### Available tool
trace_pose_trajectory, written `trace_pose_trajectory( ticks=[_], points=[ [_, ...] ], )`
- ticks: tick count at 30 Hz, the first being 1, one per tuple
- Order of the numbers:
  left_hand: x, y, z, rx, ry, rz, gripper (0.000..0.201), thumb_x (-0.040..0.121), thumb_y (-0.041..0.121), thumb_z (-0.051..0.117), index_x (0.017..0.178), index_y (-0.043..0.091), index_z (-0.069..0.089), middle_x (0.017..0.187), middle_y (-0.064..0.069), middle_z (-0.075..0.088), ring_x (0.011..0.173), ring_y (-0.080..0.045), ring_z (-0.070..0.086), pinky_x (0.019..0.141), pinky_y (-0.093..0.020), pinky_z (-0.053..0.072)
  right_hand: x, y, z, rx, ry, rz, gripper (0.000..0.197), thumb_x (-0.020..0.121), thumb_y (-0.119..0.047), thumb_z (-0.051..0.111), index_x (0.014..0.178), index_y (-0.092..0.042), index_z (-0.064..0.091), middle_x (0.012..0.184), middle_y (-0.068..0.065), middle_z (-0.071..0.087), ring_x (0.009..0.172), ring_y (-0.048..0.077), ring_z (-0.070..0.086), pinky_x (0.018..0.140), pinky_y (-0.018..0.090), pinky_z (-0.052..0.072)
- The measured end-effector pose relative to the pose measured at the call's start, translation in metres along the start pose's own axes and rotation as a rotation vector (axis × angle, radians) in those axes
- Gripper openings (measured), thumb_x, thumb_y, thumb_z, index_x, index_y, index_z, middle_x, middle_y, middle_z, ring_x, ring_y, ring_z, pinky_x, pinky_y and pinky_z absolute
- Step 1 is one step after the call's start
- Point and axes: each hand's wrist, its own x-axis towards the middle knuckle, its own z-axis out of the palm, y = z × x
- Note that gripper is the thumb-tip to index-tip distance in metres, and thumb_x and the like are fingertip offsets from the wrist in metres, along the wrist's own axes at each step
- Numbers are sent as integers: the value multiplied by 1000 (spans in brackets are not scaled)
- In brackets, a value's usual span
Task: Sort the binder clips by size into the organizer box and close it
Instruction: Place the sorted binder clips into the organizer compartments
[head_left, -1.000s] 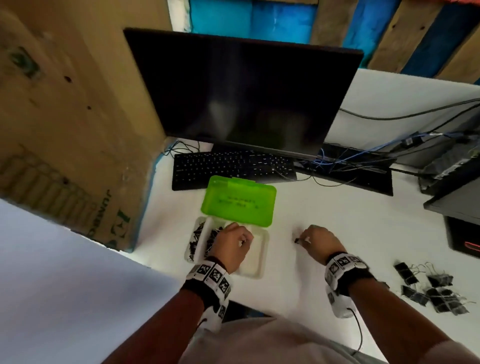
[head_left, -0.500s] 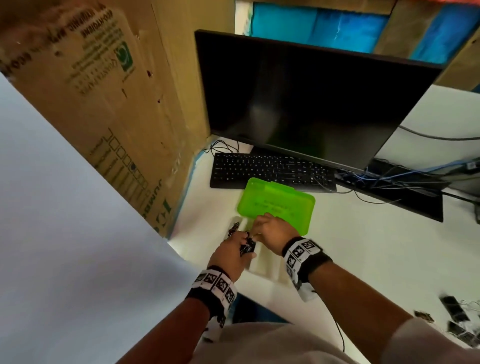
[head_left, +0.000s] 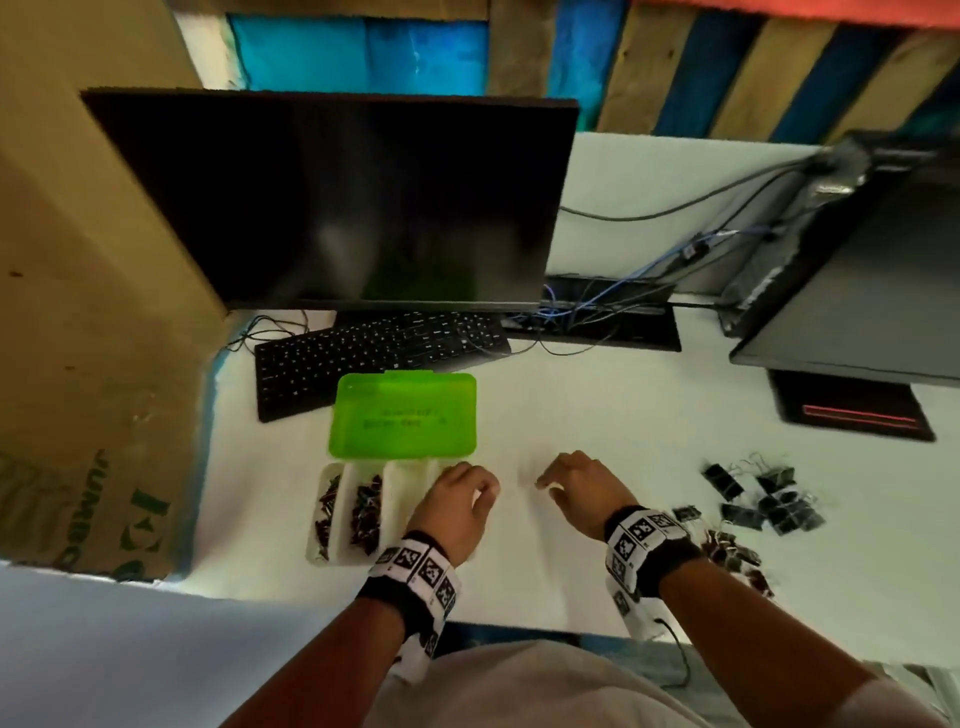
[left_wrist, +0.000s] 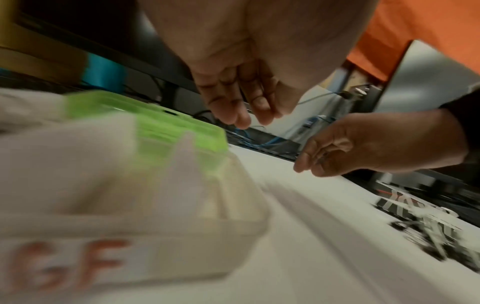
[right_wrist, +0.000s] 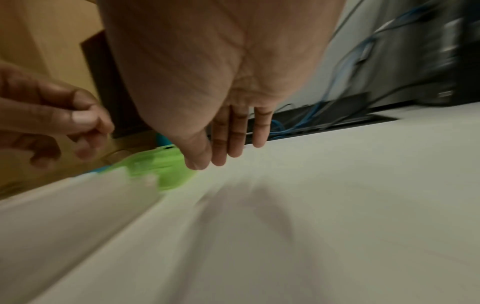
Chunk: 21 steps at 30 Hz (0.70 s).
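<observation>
The organizer box (head_left: 401, 475) lies open, its green lid (head_left: 402, 413) folded back toward the keyboard. Its two left compartments hold small black binder clips (head_left: 366, 512). My left hand (head_left: 485, 493) hovers over the box's right end, fingers loosely curled and empty in the left wrist view (left_wrist: 249, 115). My right hand (head_left: 545, 480) is over bare table just right of the box, apart from it; its fingers (right_wrist: 236, 144) hang straight and hold nothing. Loose larger clips (head_left: 763, 499) lie in a heap at the right, with smaller ones (head_left: 727, 556) behind my right wrist.
A black keyboard (head_left: 374, 348) and a dark monitor (head_left: 337, 208) stand behind the box. A big cardboard box (head_left: 78, 312) walls off the left. Cables (head_left: 597, 312) and a second screen (head_left: 857, 312) fill the back right. The table edge runs close to my body.
Half a second ago both hands met over the box with a clip between them. Now the right hand has pulled away to the right, empty, and the left has shifted to the box's right end.
</observation>
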Motion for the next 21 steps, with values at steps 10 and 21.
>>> trace_pose_trajectory(
  ticks=[10, 21],
  points=[
    [45, 75, 110, 156, -457, 236, 47, 89, 25, 58, 133, 26, 41, 138, 5, 38, 125, -14, 38, 108, -31, 36, -151, 135, -22, 249, 281, 640, 18, 83, -26, 58, 99, -35, 62, 121, -5, 56, 104, 17, 58, 81, 32, 51],
    [67, 129, 178, 210, -643, 361, 96, 76, 33, 73, 143, 45, 6, 156, 13, -3, 145, -14, -1, 118, -42, 17, -158, 172, 6, 304, -62, 559, 90, 72, -28, 76, 144, -31, 21, 137, 7, 31, 113, 30, 57, 96, 37, 48]
  ],
)
